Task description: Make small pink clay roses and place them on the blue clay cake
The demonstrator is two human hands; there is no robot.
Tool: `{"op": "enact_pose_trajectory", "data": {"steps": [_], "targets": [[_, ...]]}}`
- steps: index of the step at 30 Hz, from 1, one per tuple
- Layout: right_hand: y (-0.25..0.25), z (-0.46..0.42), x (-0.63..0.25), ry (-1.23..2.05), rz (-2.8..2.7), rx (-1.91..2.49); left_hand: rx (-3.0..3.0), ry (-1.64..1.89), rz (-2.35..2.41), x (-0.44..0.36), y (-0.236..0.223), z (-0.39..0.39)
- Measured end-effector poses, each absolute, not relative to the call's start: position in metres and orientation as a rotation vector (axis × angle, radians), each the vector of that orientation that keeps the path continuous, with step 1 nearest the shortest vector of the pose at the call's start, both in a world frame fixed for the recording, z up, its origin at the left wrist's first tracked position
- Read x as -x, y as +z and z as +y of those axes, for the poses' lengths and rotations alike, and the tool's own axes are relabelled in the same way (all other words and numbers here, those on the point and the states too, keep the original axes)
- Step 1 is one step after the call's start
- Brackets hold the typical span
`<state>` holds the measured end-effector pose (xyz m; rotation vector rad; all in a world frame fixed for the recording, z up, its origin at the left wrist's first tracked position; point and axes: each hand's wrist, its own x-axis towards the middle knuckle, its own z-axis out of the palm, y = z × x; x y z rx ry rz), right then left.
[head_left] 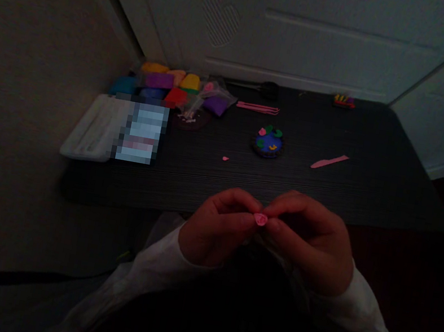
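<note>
Between the fingertips of both hands is a small pink clay flower (261, 219), its folded petals facing up toward me. My left hand (220, 223) pinches it from the left with thumb and forefinger. From the other side my right hand (307, 238) grips it the same way. Beyond the hands, on the dark table, lies a round clay pond (269, 142) with a blue middle, a dark rim, green leaf shapes, a pink flower and small orange pieces. A tiny pink clay bit (225, 158) rests to its left, and a pink plastic knife (330, 161) to its right.
Colourful clay packets (160, 81) are heaped at the back left. Nearer stands a whitish tray (95, 126) beside a blurred-out sheet (142, 133). Thin pink tools (258, 108), dark scissors-like handles (268, 89) and a small colourful model (344, 101) lie toward the back of the table (184, 182).
</note>
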<state>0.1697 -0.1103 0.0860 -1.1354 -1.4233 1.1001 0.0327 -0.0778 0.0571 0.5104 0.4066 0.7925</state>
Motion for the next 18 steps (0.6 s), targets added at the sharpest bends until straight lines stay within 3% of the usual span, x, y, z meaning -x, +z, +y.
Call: {"op": "enact_pose_trajectory", "data": {"steps": [18], "targets": [[0.0948,-0.1126,-0.1744,0.820,-1.607,1.311,-1.076,1.058,0.574,-0.0273,0.0592,-0.0777]]}}
